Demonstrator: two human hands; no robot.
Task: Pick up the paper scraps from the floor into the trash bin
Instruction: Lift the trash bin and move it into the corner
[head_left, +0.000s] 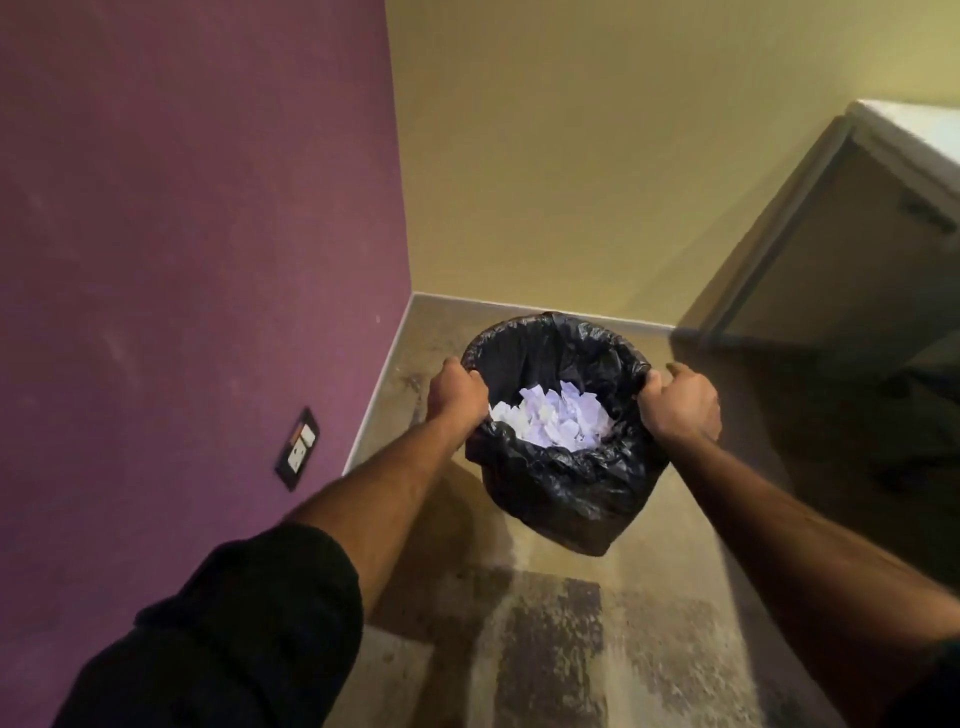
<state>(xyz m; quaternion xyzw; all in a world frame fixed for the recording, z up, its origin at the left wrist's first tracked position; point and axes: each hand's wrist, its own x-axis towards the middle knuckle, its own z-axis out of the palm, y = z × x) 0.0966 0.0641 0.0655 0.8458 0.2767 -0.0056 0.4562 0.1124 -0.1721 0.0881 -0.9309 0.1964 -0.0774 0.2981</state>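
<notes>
Because both hands are clamped on opposite sides of its rim, the round trash bin lined with crinkled black plastic (558, 467) is held just right of the frame's centre, probably clear of the mottled tan floor (649, 649), seemingly to be carried or steadied. The left hand (457, 397) and right hand (680, 402) are curled, fingers pressed together around the liner's edge. White torn paper scraps (553, 418) are heaped inside, between and just below the fingers; none is seen on the floor.
</notes>
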